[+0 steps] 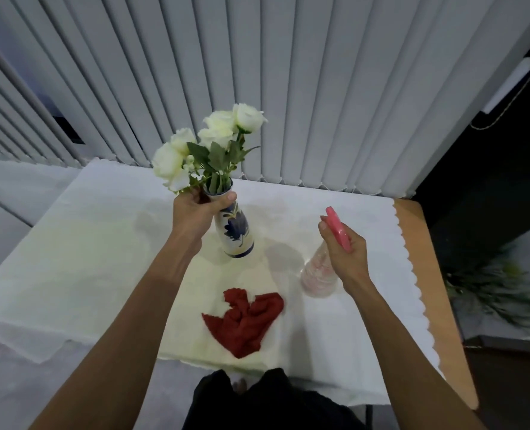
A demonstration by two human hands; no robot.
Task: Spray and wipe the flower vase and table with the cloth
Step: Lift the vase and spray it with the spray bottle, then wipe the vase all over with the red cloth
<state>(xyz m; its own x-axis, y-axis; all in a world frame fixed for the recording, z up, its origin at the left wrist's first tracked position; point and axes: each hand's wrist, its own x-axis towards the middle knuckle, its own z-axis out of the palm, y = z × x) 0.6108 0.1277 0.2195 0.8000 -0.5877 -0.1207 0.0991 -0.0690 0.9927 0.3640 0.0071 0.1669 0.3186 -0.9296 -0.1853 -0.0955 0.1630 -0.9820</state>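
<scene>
Left hand (195,212) clamps the flower vase (235,231) by its neck, tilted above mid-table (102,243); right hand (346,252) wrapped around the spray bottle (318,274) — nozzle facing left toward the vase; cloth (245,321) lies by the near edge.

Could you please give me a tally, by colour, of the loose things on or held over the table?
Red: 1, the cloth lying crumpled on the table.
White and blue: 1, the vase of white flowers, held by the left hand.
Pink and clear: 1, the spray bottle, held by the right hand.
Total: 3
</scene>
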